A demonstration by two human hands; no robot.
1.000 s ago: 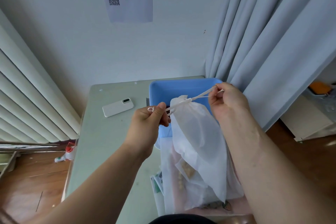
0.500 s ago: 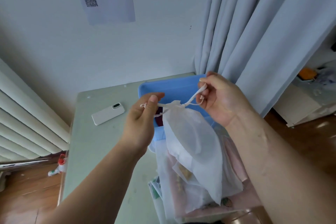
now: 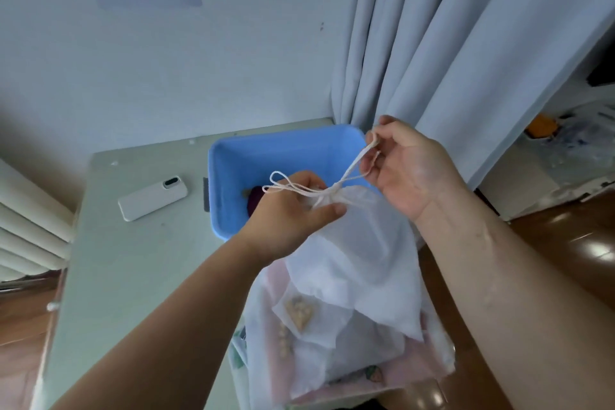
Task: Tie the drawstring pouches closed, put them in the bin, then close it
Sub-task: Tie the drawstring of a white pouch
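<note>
- Where a second ago both hands pulled the cords straight apart, the left hand (image 3: 293, 210) now pinches the gathered neck of the white pouch (image 3: 352, 263), its grip narrow, with a cord loop trailing over its knuckles.
- The right hand (image 3: 406, 170) has risen up and to the right; its grip is closed on the other drawstring (image 3: 356, 163), which runs slack-to-taut down to the neck.
- The pouch mouth is cinched shut; judged from this, tightening is done and knotting is beginning.
- The pouch hangs above the near edge of the blue bin (image 3: 283, 150), over further pouches (image 3: 299, 326) stacked on the near worktop (image 3: 133, 260).
- The bin stands open with a dark item inside; no lid is in view.
- A white phone (image 3: 153, 198) lies left of the bin, clear of the work.
</note>
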